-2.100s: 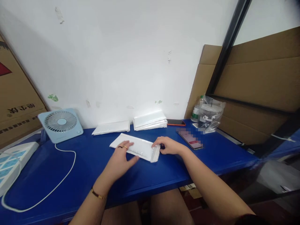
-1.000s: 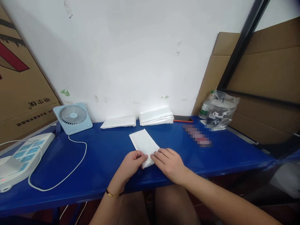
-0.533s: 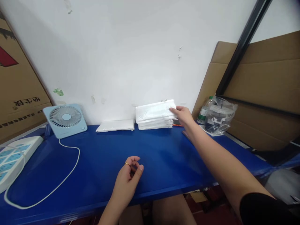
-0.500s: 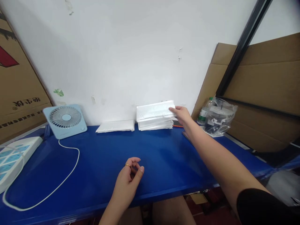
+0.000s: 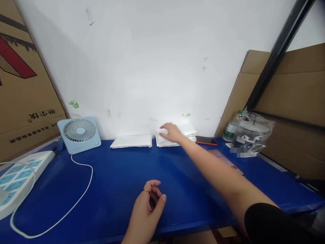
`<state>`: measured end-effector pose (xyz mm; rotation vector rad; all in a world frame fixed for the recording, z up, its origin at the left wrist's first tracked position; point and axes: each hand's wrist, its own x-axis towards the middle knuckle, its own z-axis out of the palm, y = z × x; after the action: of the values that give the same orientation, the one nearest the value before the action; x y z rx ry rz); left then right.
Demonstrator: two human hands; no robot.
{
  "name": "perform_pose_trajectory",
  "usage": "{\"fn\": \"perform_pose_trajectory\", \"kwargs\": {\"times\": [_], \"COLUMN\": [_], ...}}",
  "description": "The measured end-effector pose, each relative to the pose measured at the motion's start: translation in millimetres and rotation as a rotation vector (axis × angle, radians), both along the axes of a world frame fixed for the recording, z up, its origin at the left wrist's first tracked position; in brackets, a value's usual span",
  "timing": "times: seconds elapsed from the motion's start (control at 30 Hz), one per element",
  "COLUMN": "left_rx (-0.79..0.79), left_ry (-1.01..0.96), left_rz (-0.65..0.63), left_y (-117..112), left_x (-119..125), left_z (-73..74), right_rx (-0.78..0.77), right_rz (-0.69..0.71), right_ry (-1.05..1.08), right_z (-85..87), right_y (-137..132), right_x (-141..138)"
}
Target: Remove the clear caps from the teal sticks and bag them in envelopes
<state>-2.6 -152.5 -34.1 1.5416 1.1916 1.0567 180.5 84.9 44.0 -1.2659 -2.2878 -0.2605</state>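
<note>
Paper-white packets in a taller stack (image 5: 189, 129) lie against the wall (image 5: 152, 67), to the right of the blue fan (image 5: 80, 134), with a lower white pile (image 5: 132, 140) between stack and fan. Their long axis runs left to right along the wall, so the end towards the fan is the one under the right hand (image 5: 171, 132), which is much the nearer of the two. That hand comes from the near right, its forearm passing diagonally in front of the stack, and its bent fingers touch the top; whether they pinch a packet or merely press on it, I cannot tell. Farther from the wall than the fan and to its right, the left hand (image 5: 148, 210) is loosely curled, thumb apart from the fingers, holding nothing. From there the stack lies forward and somewhat to the right, well apart, across bare blue table (image 5: 114, 183). An orange-edged phone (image 5: 206, 140) sits just beside the stack's other end, the one away from the fan.
</note>
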Motion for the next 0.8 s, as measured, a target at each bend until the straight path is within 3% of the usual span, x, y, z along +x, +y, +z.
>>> {"fn": "perform_pose_trajectory", "kwargs": {"times": [0.03,0.1,0.2,0.27,0.37,0.53,0.6,0.67,0.8], "left_rx": [-0.002,-0.004,0.009,0.011,0.075,0.356,0.347,0.317,0.303], "left_ry": [0.000,-0.001,0.009,0.046,0.198,0.596,0.759,0.894,1.008], "left_rz": [0.004,0.017,0.033,0.030,0.042,0.047,-0.054,-0.170,-0.298], "left_y": [0,0,0,2,13,57,80,103,142], "left_x": [0,1,0,-4,-20,-54,-57,-52,-32], "left_z": [0.0,-0.8,-2.9,-2.4,5.8,36.0,46.1,51.1,46.2], "right_rx": [0.011,0.073,0.086,0.096,0.159,0.145,0.018,-0.135,-0.485], "right_rz": [0.111,0.180,0.098,0.066,0.122,0.338,0.404,0.386,0.168], "right_ry": [-0.110,-0.271,-0.402,-0.430,-0.428,-0.399,-0.303,-0.072,0.487], "right_z": [-7.0,-21.7,-36.7,-39.4,-38.9,-45.5,-49.2,-52.3,-58.8], "right_y": [-4,-12,-16,-18,-31,-88,-108,-118,-110], "right_x": [-20,-57,-88,-92,-74,-10,17,38,59]}}
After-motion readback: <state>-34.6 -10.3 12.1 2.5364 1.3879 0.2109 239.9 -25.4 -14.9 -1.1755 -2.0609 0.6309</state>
